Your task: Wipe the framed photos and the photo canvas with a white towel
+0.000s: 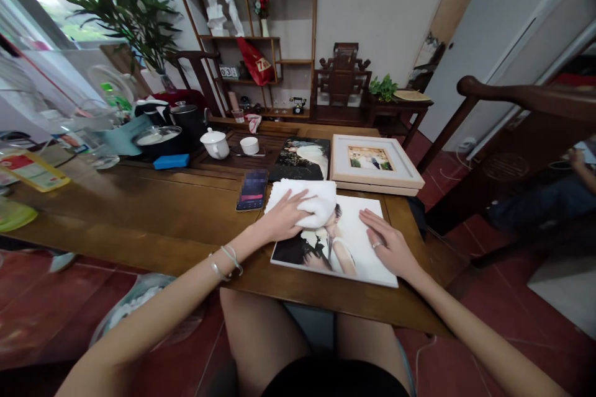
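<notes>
My left hand [284,217] lies with spread fingers on top of a white cloth [305,191], pressing it against the upper left of a photo panel [363,263]. The panel shows people in a wedding-style picture and lies flat near the table's front edge; the cloth hides its upper left part. My right hand [390,247] rests flat on the panel's right side, fingers stretched out and a ring on one of them. Just left of the cloth lies a phone [252,191] with its screen lit.
Behind the panel lie a dark photo panel [300,158] and a light wooden picture frame [405,175]. Farther left on the table [153,217] are a white lidded teapot [215,144], a white cup [249,146], a blue sponge [171,161] and a glass-lidded pot [158,139].
</notes>
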### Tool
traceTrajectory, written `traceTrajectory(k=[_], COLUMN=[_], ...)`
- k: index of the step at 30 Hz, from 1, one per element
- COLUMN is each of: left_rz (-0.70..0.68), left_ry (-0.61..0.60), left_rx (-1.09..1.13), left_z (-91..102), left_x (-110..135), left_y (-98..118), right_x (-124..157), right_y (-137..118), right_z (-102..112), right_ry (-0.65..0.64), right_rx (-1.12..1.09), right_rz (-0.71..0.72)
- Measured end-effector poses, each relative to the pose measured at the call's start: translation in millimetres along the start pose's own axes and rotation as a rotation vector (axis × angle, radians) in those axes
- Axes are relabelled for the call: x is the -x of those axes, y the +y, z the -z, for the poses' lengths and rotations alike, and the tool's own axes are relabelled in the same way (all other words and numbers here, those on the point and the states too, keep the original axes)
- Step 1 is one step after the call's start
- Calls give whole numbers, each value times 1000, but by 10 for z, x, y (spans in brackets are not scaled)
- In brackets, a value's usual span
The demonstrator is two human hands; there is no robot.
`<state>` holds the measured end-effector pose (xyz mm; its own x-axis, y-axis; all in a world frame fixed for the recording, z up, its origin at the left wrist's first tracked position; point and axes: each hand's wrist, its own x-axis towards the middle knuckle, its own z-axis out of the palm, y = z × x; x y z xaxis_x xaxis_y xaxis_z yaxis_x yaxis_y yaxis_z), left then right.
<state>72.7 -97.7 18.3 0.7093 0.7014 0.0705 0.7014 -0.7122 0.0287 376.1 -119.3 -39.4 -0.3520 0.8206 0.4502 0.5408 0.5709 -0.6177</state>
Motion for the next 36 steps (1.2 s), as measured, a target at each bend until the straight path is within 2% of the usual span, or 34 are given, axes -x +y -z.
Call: traceTrajectory(k=[3, 6, 9, 12, 15, 21, 24, 27, 33, 36], left_rz=[11, -41, -154, -222, -214, -16, 30, 5, -109, -159], left_ry=[6, -39, -48, -29, -56, -64, -49, -70, -78, -97], left_rx=[-41, -31, -2, 4, 18, -31, -70, -103, -57, -17], left_z=[-47, -35, -13, -8, 2, 47, 38, 11, 35, 74], left_x=[38, 194, 384, 481, 408, 23, -32, 96, 628, 766], left_y=[119, 504, 950, 1210, 1136, 397, 197, 302, 877, 972], right_x=[-1, -1, 1, 4, 8, 5, -1, -3, -4, -8], right_y=[0, 4, 3, 0, 1, 3, -5, -10, -19, -30], right_z=[0, 2, 7, 12, 11, 0, 1, 0, 2, 9], right_ry=[0, -2, -6, -14, -16, 8, 5, 6, 8, 4], right_rx=[0, -2, -14, -30, -25, 4, 7, 6, -10, -13], right_rz=[-1, -3, -1, 1, 8, -7, 0, -3, -15, -24])
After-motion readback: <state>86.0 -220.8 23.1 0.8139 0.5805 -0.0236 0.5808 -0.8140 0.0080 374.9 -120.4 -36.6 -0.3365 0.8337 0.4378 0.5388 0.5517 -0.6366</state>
